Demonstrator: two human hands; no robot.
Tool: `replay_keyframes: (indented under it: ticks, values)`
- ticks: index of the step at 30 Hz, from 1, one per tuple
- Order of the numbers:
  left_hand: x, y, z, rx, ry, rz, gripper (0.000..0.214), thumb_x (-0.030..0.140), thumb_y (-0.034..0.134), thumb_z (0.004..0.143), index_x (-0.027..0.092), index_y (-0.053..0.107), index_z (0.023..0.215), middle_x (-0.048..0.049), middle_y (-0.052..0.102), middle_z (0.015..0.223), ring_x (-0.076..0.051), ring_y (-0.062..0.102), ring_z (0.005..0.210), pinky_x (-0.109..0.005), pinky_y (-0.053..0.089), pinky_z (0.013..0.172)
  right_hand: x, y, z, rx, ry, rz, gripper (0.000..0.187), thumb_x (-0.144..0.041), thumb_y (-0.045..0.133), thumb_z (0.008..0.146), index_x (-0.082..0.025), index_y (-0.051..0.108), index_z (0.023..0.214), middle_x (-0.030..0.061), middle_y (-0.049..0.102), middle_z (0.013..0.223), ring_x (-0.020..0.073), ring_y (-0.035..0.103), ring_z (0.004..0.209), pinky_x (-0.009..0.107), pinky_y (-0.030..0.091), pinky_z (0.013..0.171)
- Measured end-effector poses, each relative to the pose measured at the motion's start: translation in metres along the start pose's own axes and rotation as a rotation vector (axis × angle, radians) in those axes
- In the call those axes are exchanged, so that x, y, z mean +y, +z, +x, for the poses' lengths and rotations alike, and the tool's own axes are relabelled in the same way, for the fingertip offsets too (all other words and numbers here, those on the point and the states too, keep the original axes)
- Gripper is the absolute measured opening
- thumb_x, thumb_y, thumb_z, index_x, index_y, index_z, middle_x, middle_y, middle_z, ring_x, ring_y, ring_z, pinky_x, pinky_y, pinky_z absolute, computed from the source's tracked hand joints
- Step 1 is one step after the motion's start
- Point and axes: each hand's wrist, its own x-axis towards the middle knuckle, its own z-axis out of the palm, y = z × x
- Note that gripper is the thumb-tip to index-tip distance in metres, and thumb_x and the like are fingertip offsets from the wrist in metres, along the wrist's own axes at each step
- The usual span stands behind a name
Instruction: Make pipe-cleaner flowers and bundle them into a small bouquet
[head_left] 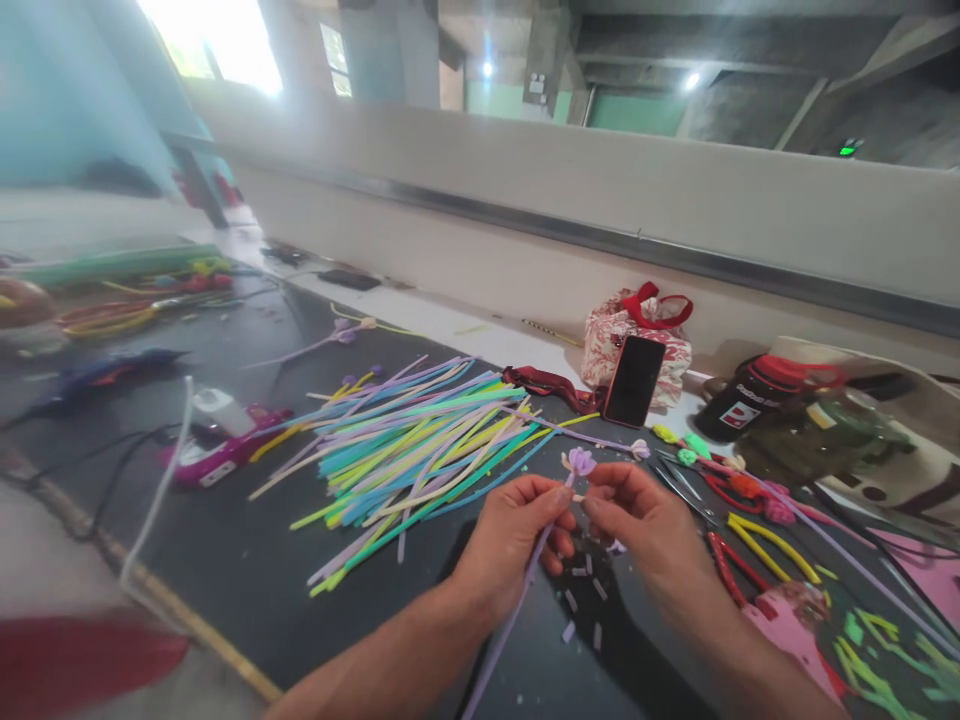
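Note:
My left hand (pixel 517 530) pinches the stem of a lilac pipe cleaner flower (pixel 580 461) just below its head. The long lilac stem (pixel 525 590) hangs from this hand toward the bottom edge. Beside it, my right hand (pixel 637 525) is closed in a pinch on a small pale piece of pipe cleaner (pixel 577 497) at the flower's base. The fingertips hide how that piece meets the stem. Short cut lilac bits (pixel 598 590) lie on the dark table (pixel 360 650) under my hands.
Left of my hands is a loose pile of coloured pipe cleaners (pixel 420 440), with a magenta-and-white tool (pixel 225 445) beyond. A phone (pixel 634 380) leans on a patterned bag (pixel 600 335). A black bottle (pixel 750 395), yellow-handled pliers (pixel 772 545) and red-handled pliers (pixel 731 565) are at right.

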Motion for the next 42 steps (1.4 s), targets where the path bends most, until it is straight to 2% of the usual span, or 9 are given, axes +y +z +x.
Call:
replay_keyframes:
  ticks: [8, 15, 25, 29, 33, 36, 39, 42]
  values:
    - [0.000, -0.002, -0.001, 0.011, 0.088, 0.001, 0.022, 0.034, 0.060, 0.071, 0.014, 0.051, 0.068, 0.0041, 0.052, 0.053, -0.004, 0.044, 0.036, -0.014, 0.035, 0.032, -0.004, 0.013, 0.001, 0.013, -0.037, 0.067, 0.028, -0.029, 0.070, 0.060, -0.016, 0.058, 0.081, -0.0040, 0.055, 0.059, 0.0088, 0.049, 0.050, 0.020, 0.038, 0.047]
    - [0.002, 0.000, -0.002, -0.005, 0.118, 0.009, 0.023, 0.033, 0.057, 0.072, 0.014, 0.049, 0.061, 0.0058, 0.046, 0.042, -0.004, 0.037, 0.032, -0.014, 0.032, 0.032, 0.006, 0.013, 0.003, -0.137, 0.087, 0.174, 0.022, -0.035, 0.067, 0.067, -0.015, 0.058, 0.065, -0.0047, 0.052, 0.051, 0.0070, 0.044, 0.044, 0.018, 0.033, 0.042]
    - [-0.003, -0.001, 0.000, -0.076, 0.054, -0.014, 0.025, 0.035, 0.057, 0.071, 0.015, 0.048, 0.059, 0.0051, 0.046, 0.038, -0.004, 0.035, 0.029, -0.015, 0.030, 0.031, 0.020, 0.007, 0.010, -0.333, 0.173, 0.424, 0.021, -0.033, 0.069, 0.067, -0.015, 0.058, 0.066, -0.0037, 0.052, 0.050, 0.0069, 0.045, 0.043, 0.019, 0.032, 0.043]
    - [-0.006, -0.002, 0.002, -0.091, 0.028, -0.022, 0.027, 0.036, 0.058, 0.070, 0.015, 0.047, 0.058, 0.0054, 0.045, 0.037, -0.004, 0.035, 0.029, -0.015, 0.030, 0.032, 0.029, 0.004, 0.017, -0.379, 0.237, 0.475, 0.028, -0.037, 0.073, 0.061, -0.014, 0.057, 0.062, -0.0048, 0.050, 0.045, 0.0052, 0.041, 0.037, 0.018, 0.030, 0.039]
    - [-0.005, -0.001, 0.002, -0.039, 0.035, 0.010, 0.029, 0.038, 0.060, 0.068, 0.015, 0.047, 0.058, 0.0062, 0.044, 0.037, -0.003, 0.036, 0.029, -0.015, 0.031, 0.032, 0.028, 0.004, 0.020, -0.360, 0.259, 0.454, 0.027, -0.035, 0.073, 0.061, -0.013, 0.056, 0.060, -0.0044, 0.052, 0.044, 0.0038, 0.039, 0.034, 0.016, 0.028, 0.037]
    - [-0.001, 0.000, 0.001, 0.019, 0.058, 0.033, 0.027, 0.038, 0.060, 0.068, 0.016, 0.047, 0.061, 0.0068, 0.045, 0.040, -0.004, 0.037, 0.030, -0.015, 0.032, 0.032, 0.022, 0.005, 0.017, -0.314, 0.257, 0.359, 0.023, -0.032, 0.070, 0.065, -0.014, 0.056, 0.064, -0.0039, 0.054, 0.045, 0.0046, 0.042, 0.036, 0.016, 0.029, 0.038]
    - [0.003, 0.000, 0.001, 0.065, 0.069, 0.077, 0.025, 0.037, 0.060, 0.068, 0.016, 0.048, 0.063, 0.0070, 0.047, 0.043, -0.004, 0.038, 0.031, -0.015, 0.031, 0.031, 0.015, 0.001, 0.011, -0.272, 0.187, 0.162, 0.023, -0.035, 0.066, 0.068, -0.014, 0.056, 0.065, -0.0037, 0.054, 0.047, 0.0070, 0.044, 0.041, 0.018, 0.031, 0.041]
    - [0.006, -0.002, 0.002, 0.072, 0.059, 0.155, 0.022, 0.033, 0.059, 0.069, 0.016, 0.048, 0.063, 0.0067, 0.048, 0.045, -0.003, 0.038, 0.030, -0.015, 0.030, 0.030, 0.005, -0.012, 0.005, -0.243, 0.059, -0.051, 0.021, -0.036, 0.058, 0.075, -0.016, 0.056, 0.068, -0.0038, 0.052, 0.050, 0.0092, 0.045, 0.045, 0.020, 0.033, 0.045]
